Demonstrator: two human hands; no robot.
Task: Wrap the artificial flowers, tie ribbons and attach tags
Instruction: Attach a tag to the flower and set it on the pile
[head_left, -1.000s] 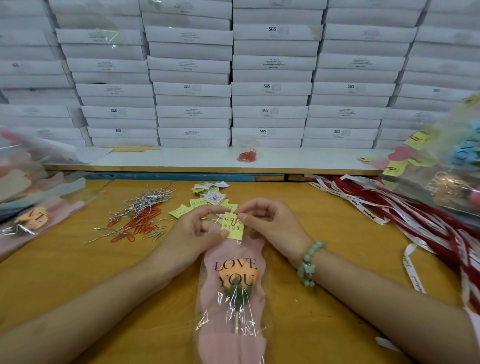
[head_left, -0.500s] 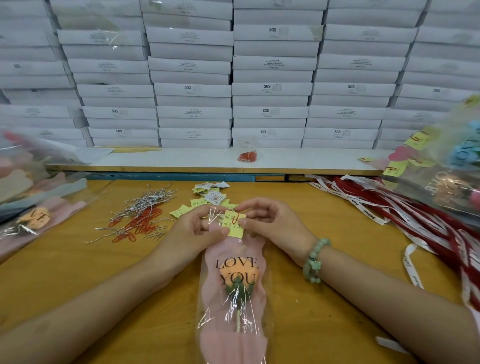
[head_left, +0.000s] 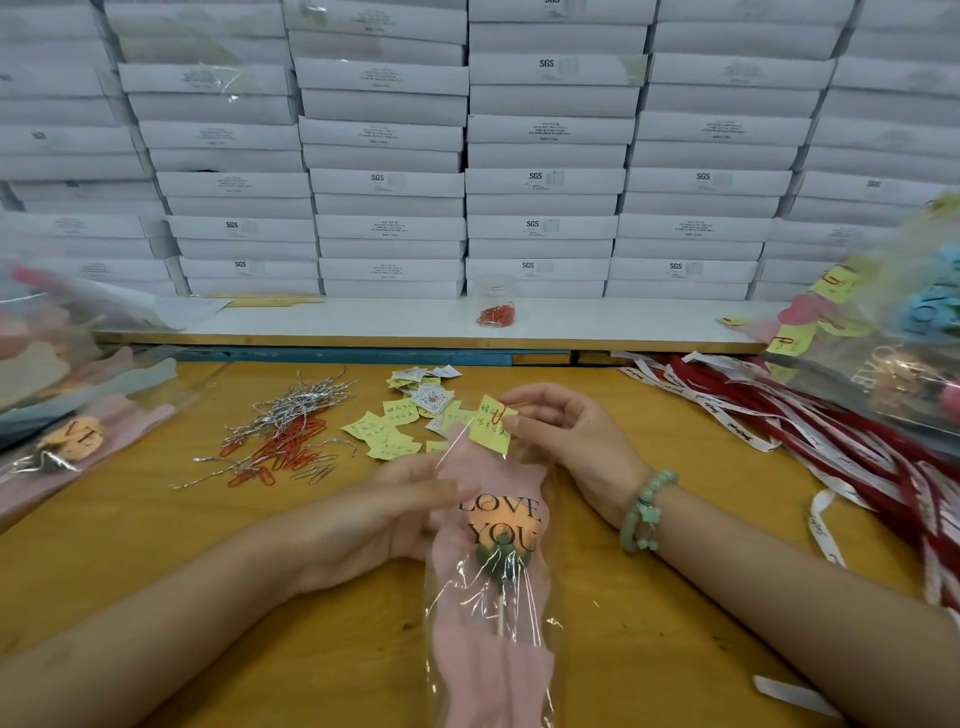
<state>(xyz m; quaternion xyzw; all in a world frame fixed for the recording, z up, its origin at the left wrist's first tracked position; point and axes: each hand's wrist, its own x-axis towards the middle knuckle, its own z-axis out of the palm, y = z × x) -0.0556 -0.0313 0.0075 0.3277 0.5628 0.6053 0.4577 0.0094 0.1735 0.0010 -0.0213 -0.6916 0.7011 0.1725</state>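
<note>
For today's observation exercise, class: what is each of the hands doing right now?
Left hand: holds the wrapped flower at its side.
Right hand: pinches the yellow tag at the wrap's top.

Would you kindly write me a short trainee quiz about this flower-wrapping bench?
1. True or false: the ribbons lie to the right of the wrapper.
2. Which fastener sits on the yellow tag? A staple, B red clip, C tape.
3. Fill in: the wrapper reads "LOVE ___".
Key: 1 true; 2 B; 3 YOU.
</note>
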